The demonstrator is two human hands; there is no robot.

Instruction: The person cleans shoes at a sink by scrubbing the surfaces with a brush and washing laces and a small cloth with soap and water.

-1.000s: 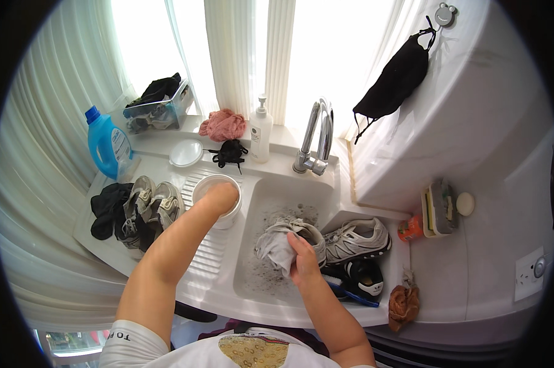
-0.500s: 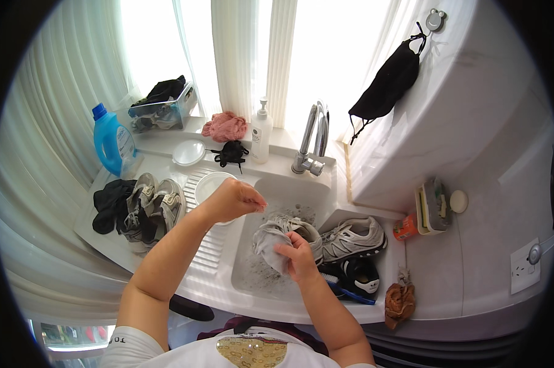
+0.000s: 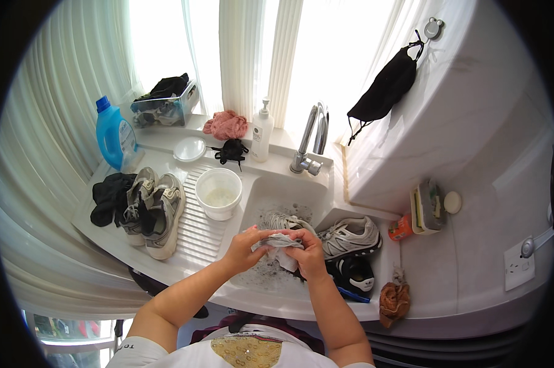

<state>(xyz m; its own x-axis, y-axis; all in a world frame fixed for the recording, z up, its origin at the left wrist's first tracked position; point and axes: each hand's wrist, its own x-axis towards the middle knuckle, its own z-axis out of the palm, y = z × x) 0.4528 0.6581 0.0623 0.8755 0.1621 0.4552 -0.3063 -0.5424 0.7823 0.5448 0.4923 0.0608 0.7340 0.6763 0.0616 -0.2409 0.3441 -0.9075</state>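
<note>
Left hand (image 3: 247, 245) has come back from the white tub (image 3: 219, 193); both hands now pinch the grey insole (image 3: 281, 244) over the sink (image 3: 289, 196), right hand (image 3: 307, 253) gripping too.

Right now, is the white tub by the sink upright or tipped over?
Upright: the white tub stands on the draining board, its open mouth facing up.

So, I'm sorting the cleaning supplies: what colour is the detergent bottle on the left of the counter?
The detergent bottle is blue with a darker blue cap, seen in the head view.
</note>
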